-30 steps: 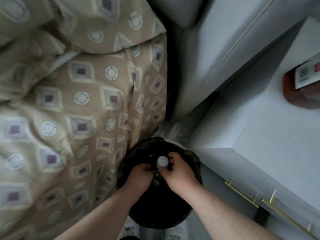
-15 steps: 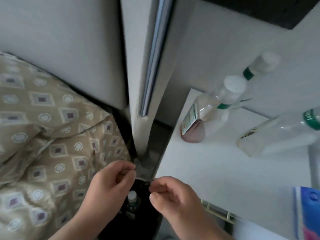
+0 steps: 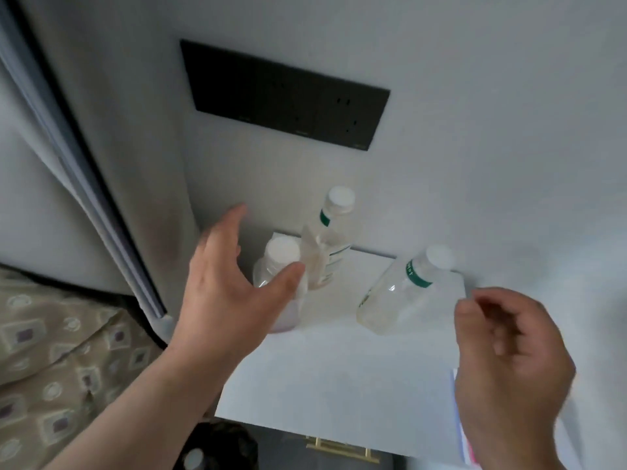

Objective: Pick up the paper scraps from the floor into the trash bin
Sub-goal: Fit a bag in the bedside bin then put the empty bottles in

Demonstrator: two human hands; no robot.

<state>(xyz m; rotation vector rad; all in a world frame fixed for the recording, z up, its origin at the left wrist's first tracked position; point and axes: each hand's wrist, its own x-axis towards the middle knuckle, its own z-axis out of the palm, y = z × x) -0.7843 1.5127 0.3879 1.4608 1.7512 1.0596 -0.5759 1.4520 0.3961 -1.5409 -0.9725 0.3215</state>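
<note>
Head view: the left hand (image 3: 230,293), fingers spread wide and holding nothing, reaches over a smooth white nightstand (image 3: 339,361) toward three clear plastic bottles with round white caps, two upright (image 3: 278,266) (image 3: 334,228) and one leaning (image 3: 403,293) against the pale wall. The right hand (image 3: 509,361), blurred, is loosely curled and appears empty. The trash bin (image 3: 230,442), lined with crinkled black plastic, sits at the bottom edge beside a patterned beige quilt (image 3: 51,368); no paper scraps can be made out.

green-banded bottle labels (image 3: 416,273) bear print, perhaps text, too blurred to read
</note>
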